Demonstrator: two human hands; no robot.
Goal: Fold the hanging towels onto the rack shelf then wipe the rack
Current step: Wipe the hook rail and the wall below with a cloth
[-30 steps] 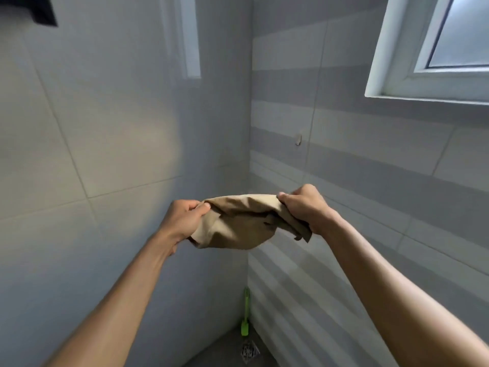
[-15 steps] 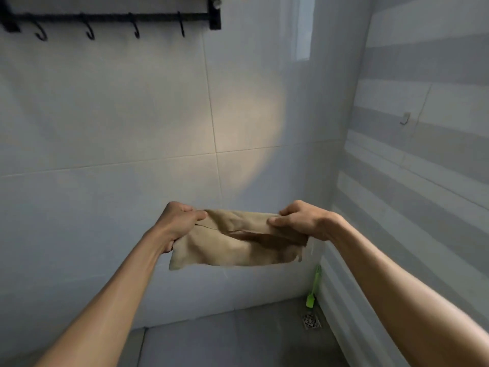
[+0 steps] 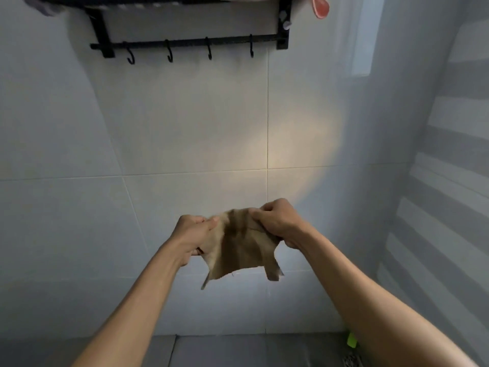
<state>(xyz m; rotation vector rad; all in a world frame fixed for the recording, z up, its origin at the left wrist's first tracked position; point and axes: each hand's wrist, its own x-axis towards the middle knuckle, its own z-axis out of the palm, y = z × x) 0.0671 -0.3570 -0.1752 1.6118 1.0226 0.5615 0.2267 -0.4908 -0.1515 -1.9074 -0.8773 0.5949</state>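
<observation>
Our left hand [image 3: 194, 235] and right hand [image 3: 277, 221] grip the tan cloth [image 3: 242, 250], fingers curled; the rack [image 3: 190, 43] lies well above, upper left.

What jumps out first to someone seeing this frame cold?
Two bare forearms reach up from the bottom edge, and the left hand and right hand both grip a crumpled tan cloth at centre frame, its lower corners hanging loose. Above, at the top of the pale tiled wall, a black rack shows four bare hooks. A warm patch of light falls on the wall just right of centre.
</observation>
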